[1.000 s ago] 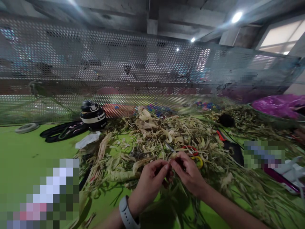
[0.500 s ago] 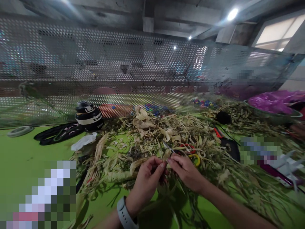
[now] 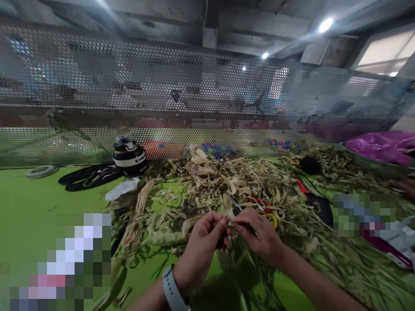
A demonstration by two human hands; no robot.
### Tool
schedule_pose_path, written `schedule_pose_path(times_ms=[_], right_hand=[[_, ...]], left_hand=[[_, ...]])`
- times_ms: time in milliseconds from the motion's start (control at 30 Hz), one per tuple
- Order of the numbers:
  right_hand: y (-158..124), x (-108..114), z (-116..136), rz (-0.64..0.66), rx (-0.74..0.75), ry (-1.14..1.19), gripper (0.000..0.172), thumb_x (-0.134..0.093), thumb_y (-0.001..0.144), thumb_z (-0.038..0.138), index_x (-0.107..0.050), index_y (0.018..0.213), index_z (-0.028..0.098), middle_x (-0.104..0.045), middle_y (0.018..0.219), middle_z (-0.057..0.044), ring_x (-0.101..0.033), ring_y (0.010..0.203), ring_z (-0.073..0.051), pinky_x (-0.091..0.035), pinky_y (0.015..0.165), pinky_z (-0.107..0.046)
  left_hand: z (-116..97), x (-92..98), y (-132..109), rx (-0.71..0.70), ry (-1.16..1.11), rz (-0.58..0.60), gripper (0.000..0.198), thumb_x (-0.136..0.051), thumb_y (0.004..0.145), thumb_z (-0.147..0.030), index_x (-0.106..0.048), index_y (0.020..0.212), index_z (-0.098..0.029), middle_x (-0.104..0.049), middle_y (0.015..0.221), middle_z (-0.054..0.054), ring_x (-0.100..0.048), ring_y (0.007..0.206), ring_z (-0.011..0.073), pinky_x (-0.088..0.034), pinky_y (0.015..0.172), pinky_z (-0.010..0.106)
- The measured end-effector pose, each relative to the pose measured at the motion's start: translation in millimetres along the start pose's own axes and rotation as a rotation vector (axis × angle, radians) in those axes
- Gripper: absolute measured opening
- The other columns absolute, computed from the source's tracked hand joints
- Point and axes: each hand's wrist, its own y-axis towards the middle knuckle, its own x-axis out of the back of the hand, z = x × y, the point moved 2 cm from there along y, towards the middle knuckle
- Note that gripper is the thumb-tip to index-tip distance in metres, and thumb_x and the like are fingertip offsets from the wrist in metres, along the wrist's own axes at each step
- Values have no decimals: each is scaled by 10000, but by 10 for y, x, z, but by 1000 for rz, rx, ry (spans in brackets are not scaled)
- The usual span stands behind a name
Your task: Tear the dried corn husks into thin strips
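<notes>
My left hand (image 3: 202, 246) and my right hand (image 3: 256, 235) meet fingertip to fingertip low in the middle, both pinched on a pale dry husk strip (image 3: 227, 207) that sticks up between them. A white watch sits on my left wrist. A big heap of dried husk strips (image 3: 233, 181) covers the green table (image 3: 39, 203) just beyond my hands. Scissors with red and yellow handles (image 3: 267, 209) lie in the heap right behind my right hand, partly hidden by strips.
A black and white bottle (image 3: 129, 156) lies at the back left next to a black strap (image 3: 87, 176) and a tape roll (image 3: 40, 171). A perforated metal screen (image 3: 162, 95) closes off the far edge. A bowl with purple material (image 3: 382, 147) stands at the right.
My hands stay together on the strip; its tip now stands a little higher between my fingers. The view has shifted slightly.
</notes>
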Motion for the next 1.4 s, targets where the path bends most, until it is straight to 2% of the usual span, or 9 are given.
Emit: schedule_pose_path(times_ms=[100,267,533,700,800,933,1100,1233,1400], right_hand=[[-12,-9,12,-67,111,-48,192,-529,838,124,-592,973,244,-594,794,-27,-569,732,-137,-476,643,-252],[-1,15,57,-138,124,-53,133,-534,838,153,-613,915,228,-600,780,-37,-584,711,-145,-486,619,-261],[11,-44,79,-138,-272,77,102,-532,834,236,-533,747,184,-534,718,-17,-530,667,-132,-452,584,-233],[-18,-78,54,-132,-423,211,139,-526,830,262,-479,939,190,-560,761,-9,-560,661,-118,-483,585,-216],[-27,-57,43,-120,-374,186,224,-510,838,241,-470,1054,199,-552,770,-7,-561,674,-119,-487,605,-224],[1,15,39,-41,-137,43,181,-534,818,192,-572,994,207,-567,802,-33,-542,707,-141,-462,622,-259],[32,36,26,-92,48,42,109,-548,833,169,-622,893,224,-571,780,-27,-539,764,-152,-456,688,-284],[23,-3,55,-159,7,31,69,-551,835,172,-607,846,213,-550,770,-22,-533,757,-145,-456,669,-264],[2,-45,78,-162,-185,58,83,-548,833,213,-542,755,186,-513,745,-16,-519,706,-136,-442,620,-241]], left_hand=[[8,-19,-17,59,-55,48,243,-698,665,-328,-546,714,-145,-558,570,-34,-442,444,40,-296,399,137],[2,-27,-29,82,-78,123,233,-696,672,-337,-591,735,-139,-581,621,-1,-498,503,68,-310,377,130],[7,-2,-35,-123,172,74,280,-648,708,-399,-618,769,-127,-583,657,26,-528,594,135,-482,439,210],[62,6,-12,-176,237,101,283,-651,703,-409,-612,757,-134,-571,646,13,-522,539,119,-479,428,212],[51,18,10,-100,156,79,267,-679,679,-384,-600,749,-140,-590,643,9,-547,557,124,-461,431,199],[-6,36,9,-13,11,86,195,-693,683,-306,-606,727,-137,-616,664,10,-534,547,79,-384,422,138],[21,27,-16,81,-152,185,121,-651,737,-225,-603,735,-114,-591,656,12,-472,508,33,-307,400,103],[38,10,-37,69,-142,192,105,-619,766,-219,-587,749,-121,-582,678,13,-492,537,47,-332,398,104],[0,-8,-66,-55,81,164,151,-581,788,-285,-579,802,-134,-579,702,25,-553,651,132,-465,446,182]])
